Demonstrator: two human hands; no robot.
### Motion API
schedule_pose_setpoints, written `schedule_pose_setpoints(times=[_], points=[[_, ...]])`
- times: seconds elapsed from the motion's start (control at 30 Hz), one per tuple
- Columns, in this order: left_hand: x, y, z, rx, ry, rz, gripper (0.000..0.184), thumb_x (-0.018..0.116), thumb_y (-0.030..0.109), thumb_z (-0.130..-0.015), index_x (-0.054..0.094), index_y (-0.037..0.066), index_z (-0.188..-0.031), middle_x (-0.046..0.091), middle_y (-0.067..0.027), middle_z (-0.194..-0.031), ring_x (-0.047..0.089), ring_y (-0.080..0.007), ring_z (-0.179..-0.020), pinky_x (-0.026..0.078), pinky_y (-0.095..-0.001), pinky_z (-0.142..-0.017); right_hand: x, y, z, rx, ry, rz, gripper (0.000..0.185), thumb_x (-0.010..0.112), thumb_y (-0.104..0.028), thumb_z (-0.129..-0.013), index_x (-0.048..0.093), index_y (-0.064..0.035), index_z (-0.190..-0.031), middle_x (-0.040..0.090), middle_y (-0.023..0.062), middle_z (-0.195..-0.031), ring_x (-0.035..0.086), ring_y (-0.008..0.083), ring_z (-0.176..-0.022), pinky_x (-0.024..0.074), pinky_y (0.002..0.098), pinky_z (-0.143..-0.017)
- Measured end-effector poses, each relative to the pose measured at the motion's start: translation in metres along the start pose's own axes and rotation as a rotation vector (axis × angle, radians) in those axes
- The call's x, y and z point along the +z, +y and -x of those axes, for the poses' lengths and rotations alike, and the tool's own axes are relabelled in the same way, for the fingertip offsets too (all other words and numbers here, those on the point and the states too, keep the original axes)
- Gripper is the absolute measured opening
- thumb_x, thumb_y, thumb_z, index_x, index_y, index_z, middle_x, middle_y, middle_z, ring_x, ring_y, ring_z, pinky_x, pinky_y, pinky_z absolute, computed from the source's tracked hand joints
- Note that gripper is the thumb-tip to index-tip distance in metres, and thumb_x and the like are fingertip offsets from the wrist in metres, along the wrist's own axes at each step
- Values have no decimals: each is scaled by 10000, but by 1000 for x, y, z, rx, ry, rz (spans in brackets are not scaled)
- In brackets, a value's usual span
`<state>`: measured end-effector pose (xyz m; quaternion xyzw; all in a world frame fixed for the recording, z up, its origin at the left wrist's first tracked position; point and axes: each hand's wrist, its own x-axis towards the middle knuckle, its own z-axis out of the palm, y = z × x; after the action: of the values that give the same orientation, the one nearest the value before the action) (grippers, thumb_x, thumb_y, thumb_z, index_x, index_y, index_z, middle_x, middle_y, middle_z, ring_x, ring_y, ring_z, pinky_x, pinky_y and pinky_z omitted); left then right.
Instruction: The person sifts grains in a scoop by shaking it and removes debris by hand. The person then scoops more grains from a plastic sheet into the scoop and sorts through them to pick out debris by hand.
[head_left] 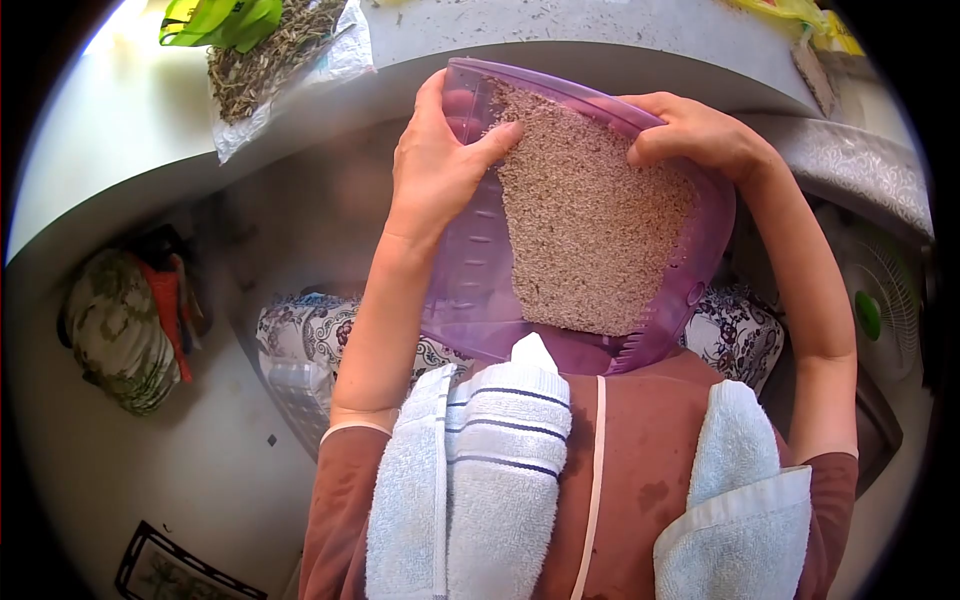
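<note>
A see-through purple plastic basin [465,270] is held up in front of my chest, its inside facing me. Small beige grains [600,220] with darker specks lie in a thick layer across its middle and right. My left hand [440,155] grips the far left rim, the thumb inside by the edge of the grains and the fingers behind the wall. On the far right rim, my right hand [700,138] is closed, with its thumb over the inner side. Ridges and a toothed strip show on the basin's near wall.
Beyond the basin runs a curved pale counter [450,30]. On it, dry brown plant pieces [265,65] lie on white plastic beside a green bag [220,22]. A fan [875,300] stands at right, a camouflage-patterned item [120,330] at left. Pale blue towels [470,490] hang over my chest.
</note>
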<state>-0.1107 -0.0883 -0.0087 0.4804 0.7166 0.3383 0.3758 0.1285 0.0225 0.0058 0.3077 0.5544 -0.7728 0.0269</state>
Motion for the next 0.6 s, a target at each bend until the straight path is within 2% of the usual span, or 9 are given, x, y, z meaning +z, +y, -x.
schedule_pose_setpoints(times=[0.03,0.13,0.27,0.33,0.37,0.43,0.53,0.6], points=[[0,0,-1,0,4,-47,703,741,105,-790,383,-16,-1383,590,-123,-1180,618,-157,-986,510,-286,-848,-1,1,0,-4,4,4,582,572,-111,-738,527,-10,-1310,643,81,-1042,590,126,-892,486,252,-818],[-14,-4,2,-14,-192,300,650,700,35,-817,379,-55,-1375,578,-130,-1222,581,-164,-1072,481,-291,-929,-4,2,2,-15,22,34,579,576,-117,-739,531,-8,-1305,643,79,-1033,590,122,-880,487,250,-808],[-31,-18,13,-134,-263,593,601,670,31,-845,398,-31,-1378,562,-133,-1265,593,-155,-1061,485,-287,-926,-5,0,5,-14,74,102,577,580,-130,-738,535,-6,-1300,643,78,-1027,589,117,-864,489,251,-796],[-35,-20,15,-221,-269,702,569,656,35,-860,415,-21,-1373,569,-127,-1263,597,-145,-1054,488,-281,-916,-9,0,5,24,28,66,623,586,-122,-729,496,-1,-1333,616,66,-1100,545,130,-968,431,257,-888],[-35,-18,14,-252,-245,683,545,656,46,-865,433,-21,-1358,585,-117,-1237,602,-136,-1035,493,-274,-900,-10,0,4,45,3,48,647,590,-118,-724,477,2,-1350,602,61,-1136,524,137,-1019,402,261,-934],[-31,-12,10,-314,-191,645,499,656,67,-875,467,-23,-1328,616,-95,-1184,611,-119,-998,502,-260,-868,-9,-1,2,46,-5,47,644,590,-120,-725,479,4,-1347,601,59,-1129,524,136,-1013,402,261,-930],[-19,-9,9,-164,-151,367,440,659,100,-882,512,-23,-1278,647,-66,-1103,619,-99,-933,511,-241,-817,-7,-7,0,42,-18,62,638,590,-125,-726,484,4,-1343,599,57,-1121,523,134,-1004,404,261,-925],[-17,-15,7,-145,-165,425,419,654,127,-891,522,-17,-1262,653,-54,-1074,619,-90,-899,517,-235,-788,-6,-8,0,36,-9,89,635,591,-131,-727,489,2,-1339,597,54,-1114,522,131,-997,404,257,-920]])
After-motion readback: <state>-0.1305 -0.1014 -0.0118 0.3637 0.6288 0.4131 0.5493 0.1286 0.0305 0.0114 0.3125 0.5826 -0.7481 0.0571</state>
